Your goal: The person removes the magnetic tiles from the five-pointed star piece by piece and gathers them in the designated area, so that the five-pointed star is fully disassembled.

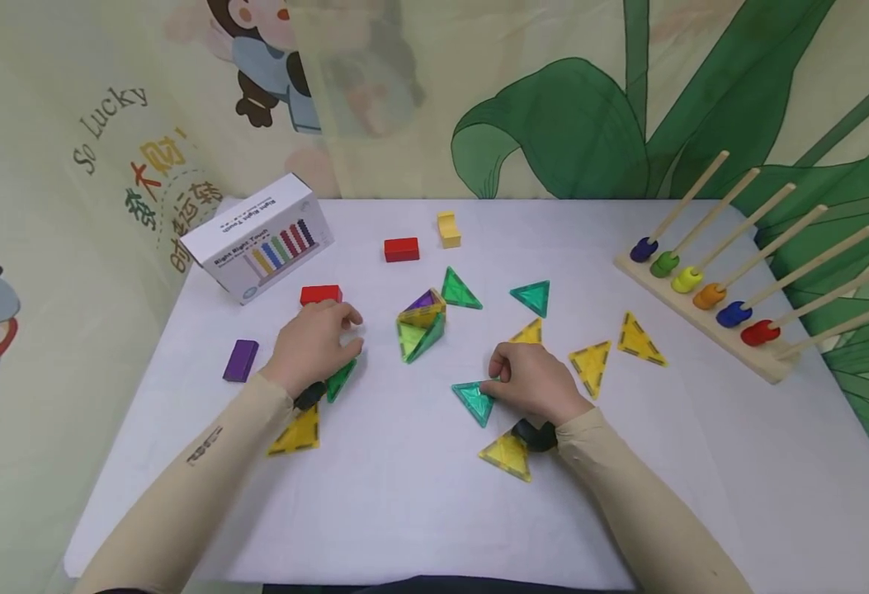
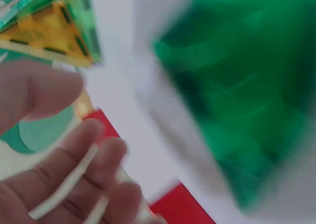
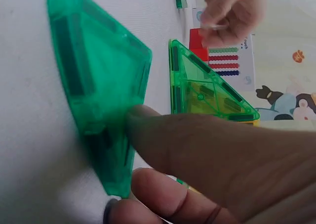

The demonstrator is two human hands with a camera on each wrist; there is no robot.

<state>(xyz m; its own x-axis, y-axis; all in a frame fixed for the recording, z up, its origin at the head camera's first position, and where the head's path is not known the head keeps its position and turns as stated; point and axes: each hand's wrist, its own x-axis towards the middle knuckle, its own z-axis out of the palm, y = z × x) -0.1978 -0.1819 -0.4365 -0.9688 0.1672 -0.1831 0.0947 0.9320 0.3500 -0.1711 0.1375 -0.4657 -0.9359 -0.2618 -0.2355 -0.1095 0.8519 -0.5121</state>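
My right hand (image 1: 538,381) pinches a teal-green triangular magnetic tile (image 1: 473,401) at its right corner. In the right wrist view the thumb lies on that tile (image 3: 101,80), with fingertips at its lower end. My left hand (image 1: 314,346) is over the table with its fingers loosely bent and a gap between thumb and fingertips (image 2: 91,130), nothing in it. Under its wrist side lies a dark green triangular tile (image 1: 341,379), and a red block (image 1: 321,294) is just beyond the fingers. Between the hands stands a small construction of joined tiles (image 1: 419,334) in green, yellow and purple.
Yellow triangular tiles (image 1: 591,368) lie around the right hand, another (image 1: 299,432) by the left wrist. Two green triangles (image 1: 460,290) sit farther back. A purple block (image 1: 241,360), white box (image 1: 259,239) and yellow block (image 1: 448,230) are about. A wooden bead stand (image 1: 701,305) occupies the right.
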